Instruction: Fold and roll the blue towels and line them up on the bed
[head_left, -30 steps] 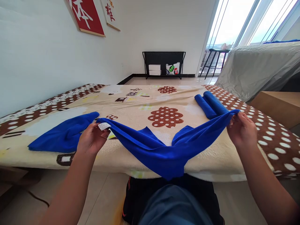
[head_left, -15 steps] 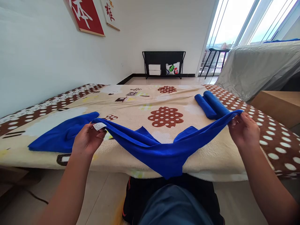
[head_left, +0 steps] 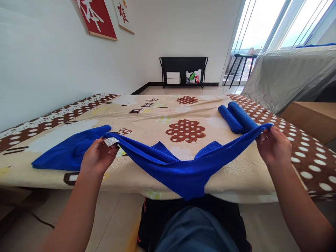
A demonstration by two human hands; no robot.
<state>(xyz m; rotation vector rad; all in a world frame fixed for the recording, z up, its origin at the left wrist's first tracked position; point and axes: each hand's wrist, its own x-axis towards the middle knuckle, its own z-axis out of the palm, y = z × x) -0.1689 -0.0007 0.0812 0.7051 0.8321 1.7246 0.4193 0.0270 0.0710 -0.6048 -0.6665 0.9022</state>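
A blue towel point(head_left: 183, 171) is stretched between my hands, sagging in the middle over the bed's near edge. My left hand point(head_left: 98, 155) pinches one end, where a white label point(head_left: 111, 141) sticks out. The other end is gripped by my right hand point(head_left: 274, 145). Behind my left hand lies another blue cloth point(head_left: 69, 148), loosely folded on the blanket. Two rolled blue towels point(head_left: 237, 117) rest side by side just beyond my right hand. Under everything spreads a cream blanket point(head_left: 141, 127) with brown patterns.
Brown polka-dot bedding point(head_left: 307, 154) runs along the right side. A cardboard box point(head_left: 309, 117) and a plastic-covered piece of furniture point(head_left: 296, 73) stand to the right. Against the far wall is a black rack point(head_left: 183, 64); a black stool point(head_left: 243, 63) is by the window.
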